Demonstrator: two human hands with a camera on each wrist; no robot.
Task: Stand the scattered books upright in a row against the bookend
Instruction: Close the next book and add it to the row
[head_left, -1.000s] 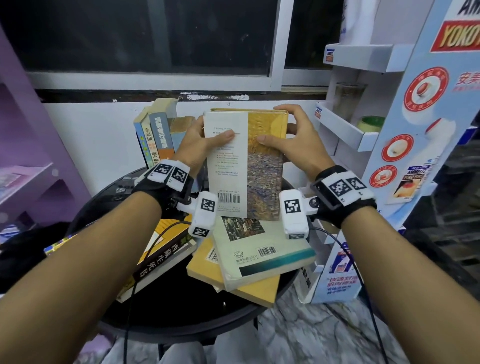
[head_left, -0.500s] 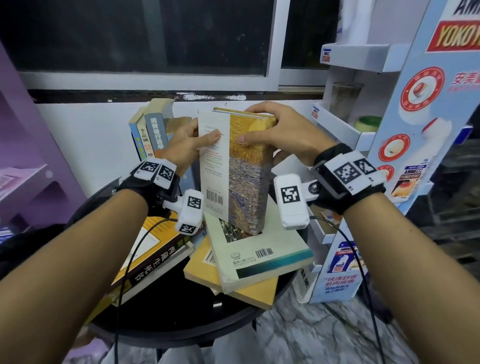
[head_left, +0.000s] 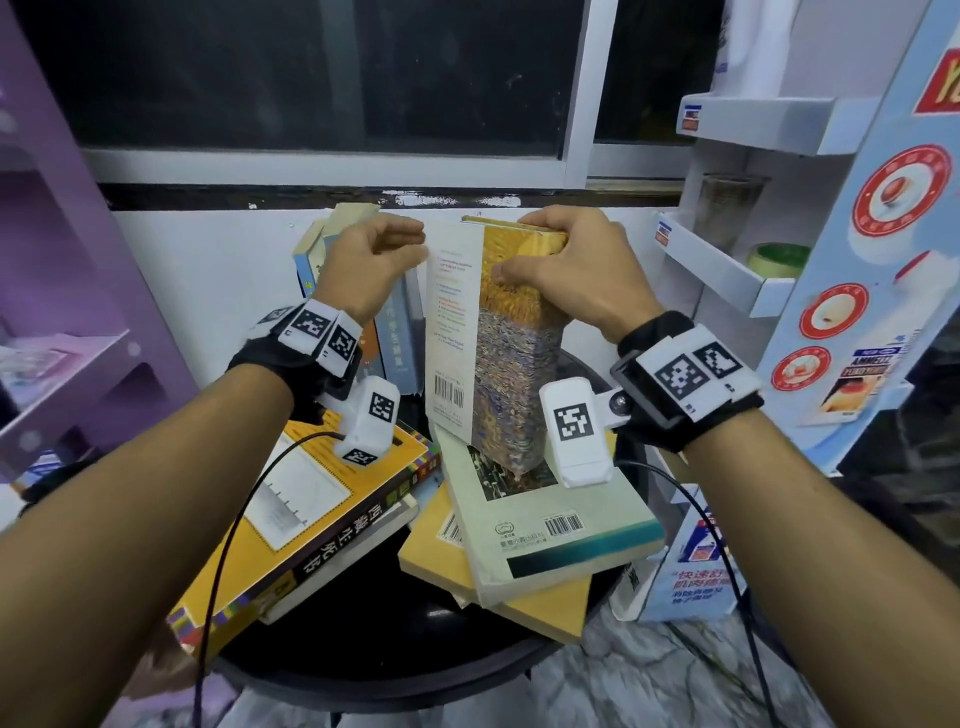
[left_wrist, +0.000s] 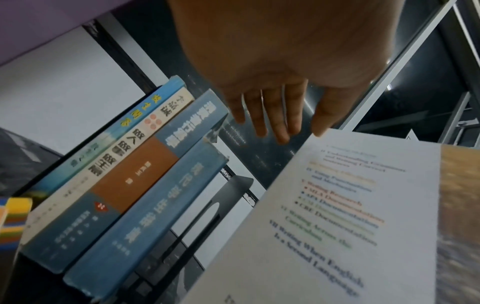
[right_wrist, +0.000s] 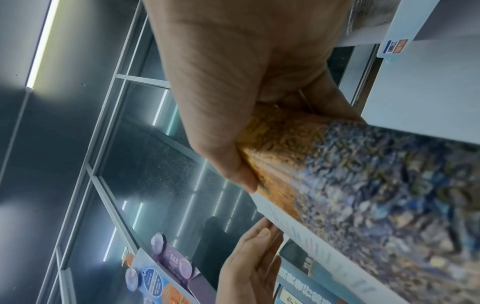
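Note:
My right hand (head_left: 519, 249) grips the top of a book with a painted yellow-and-blue cover (head_left: 514, 364), standing it on end over the flat books; its thumb and fingers (right_wrist: 233, 160) wrap round the spine. My left hand (head_left: 410, 249) is relaxed, its straight fingers (left_wrist: 280, 127) at the book's white back cover (left_wrist: 350, 216). To the left, three or more books (left_wrist: 124, 195) stand in a leaning row. The black metal bookend (left_wrist: 228, 197) stands between that row and the held book. It is hidden in the head view.
A yellow book with a black spine (head_left: 311, 509), a pale green book (head_left: 545, 525) and a tan one (head_left: 519, 587) lie flat on the round black table (head_left: 389, 623). A white display stand (head_left: 753, 280) is close on the right, a purple shelf (head_left: 62, 364) on the left.
The held book has turned from facing me towards edge-on. My right hand shifted from its side to its top. My left thumb came off the white cover.

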